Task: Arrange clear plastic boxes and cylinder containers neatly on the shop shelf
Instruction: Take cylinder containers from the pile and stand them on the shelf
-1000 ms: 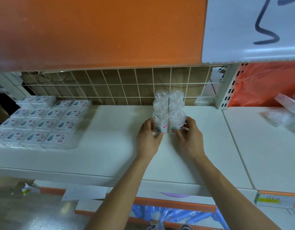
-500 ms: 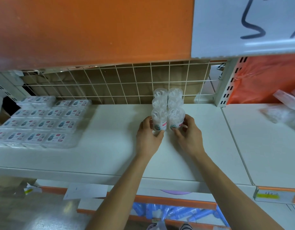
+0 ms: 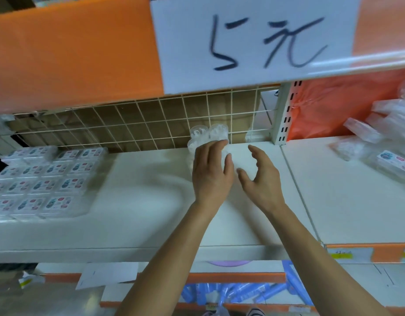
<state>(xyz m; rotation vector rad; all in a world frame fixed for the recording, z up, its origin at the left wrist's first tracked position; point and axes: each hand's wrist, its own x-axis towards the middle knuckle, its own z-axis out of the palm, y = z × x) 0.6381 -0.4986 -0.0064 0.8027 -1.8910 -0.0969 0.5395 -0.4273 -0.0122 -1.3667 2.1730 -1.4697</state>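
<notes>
So on the left of the white shelf (image 3: 140, 213) there's a tidy grid of flat clear boxes (image 3: 44, 179), and further along, back by the wire grid (image 3: 128, 126), sits the bunch of clear cylinder containers (image 3: 208, 133). The left hand (image 3: 211, 174) is laid over the front ones, fingers (image 3: 216, 148) pretty much straight and resting on them, not clenched. The right hand (image 3: 260, 179) floats just beside them, released and holding nothing, and a messy pile of boxes (image 3: 379, 151) is on the next shelf over.

Orange panel (image 3: 71, 53), white shelf (image 3: 140, 201), clear cylinder containers (image 3: 198, 133).
</notes>
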